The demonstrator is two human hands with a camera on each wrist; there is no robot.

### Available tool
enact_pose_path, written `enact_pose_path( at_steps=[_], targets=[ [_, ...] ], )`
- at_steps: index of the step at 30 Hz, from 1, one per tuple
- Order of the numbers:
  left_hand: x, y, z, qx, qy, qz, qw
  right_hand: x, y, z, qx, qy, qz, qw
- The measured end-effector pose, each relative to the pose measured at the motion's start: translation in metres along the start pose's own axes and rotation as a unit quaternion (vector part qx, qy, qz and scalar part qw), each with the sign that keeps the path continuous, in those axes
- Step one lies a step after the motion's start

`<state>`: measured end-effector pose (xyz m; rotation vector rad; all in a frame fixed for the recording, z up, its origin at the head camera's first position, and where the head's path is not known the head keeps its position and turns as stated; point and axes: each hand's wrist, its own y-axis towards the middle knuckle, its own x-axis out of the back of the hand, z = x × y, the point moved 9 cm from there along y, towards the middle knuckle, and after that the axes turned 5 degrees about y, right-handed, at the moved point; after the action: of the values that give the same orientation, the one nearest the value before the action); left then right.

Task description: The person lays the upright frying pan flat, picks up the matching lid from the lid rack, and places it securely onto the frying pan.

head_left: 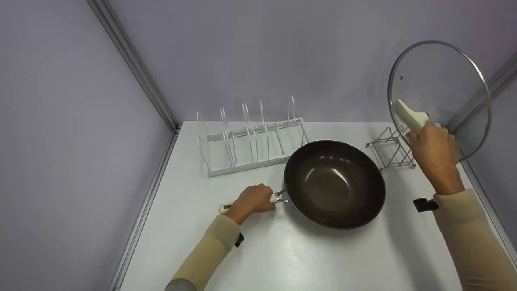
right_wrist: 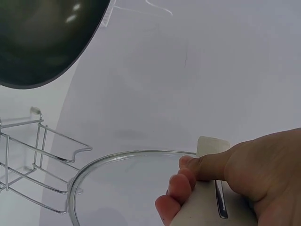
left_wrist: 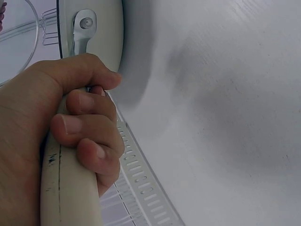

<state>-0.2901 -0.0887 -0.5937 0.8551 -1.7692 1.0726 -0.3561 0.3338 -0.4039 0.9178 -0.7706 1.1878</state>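
My left hand (head_left: 255,199) grips the cream handle (left_wrist: 70,188) of a dark-lined wok (head_left: 331,184), fingers wrapped round it in the left wrist view. The wok sits over the middle of the white table, its inside facing up and its outer wall (left_wrist: 106,37) cream. On the right, my right hand (head_left: 434,151) holds the cream handle (right_wrist: 207,202) of a round glass lid (head_left: 444,81) with a metal rim. The lid is raised and tilted nearly upright, above and beside a small wire rack (head_left: 389,149).
A white rack (head_left: 250,165) with several upright wire loops stands at the back left of the table (head_left: 194,242), left of the wok. Grey-lilac walls (head_left: 282,52) rise behind and at both sides, with metal strips (head_left: 133,64) along the corners.
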Motion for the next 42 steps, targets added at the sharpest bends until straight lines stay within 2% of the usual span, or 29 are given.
enact_pose_path(
  at_steps=[10,22,26,30,42],
  targets=[
    [0.001,0.002,0.001,-0.004,0.003,-0.004,1.0000,0.006,-0.006,0.007,-0.005,0.011,0.007,0.9999],
    [0.000,0.002,0.002,0.003,-0.003,0.001,1.0000,0.006,-0.011,0.015,0.010,0.026,0.003,0.9996],
    [0.000,0.002,0.002,0.003,-0.006,0.001,1.0000,0.004,-0.012,0.014,-0.002,0.029,0.021,0.9994],
    [0.000,0.002,0.002,-0.003,0.002,-0.003,1.0000,0.000,-0.015,0.015,-0.010,0.055,0.043,0.9975],
    [0.000,0.002,0.002,-0.007,0.002,-0.006,1.0000,-0.004,-0.020,0.011,-0.036,0.100,0.053,0.9929]
  ],
)
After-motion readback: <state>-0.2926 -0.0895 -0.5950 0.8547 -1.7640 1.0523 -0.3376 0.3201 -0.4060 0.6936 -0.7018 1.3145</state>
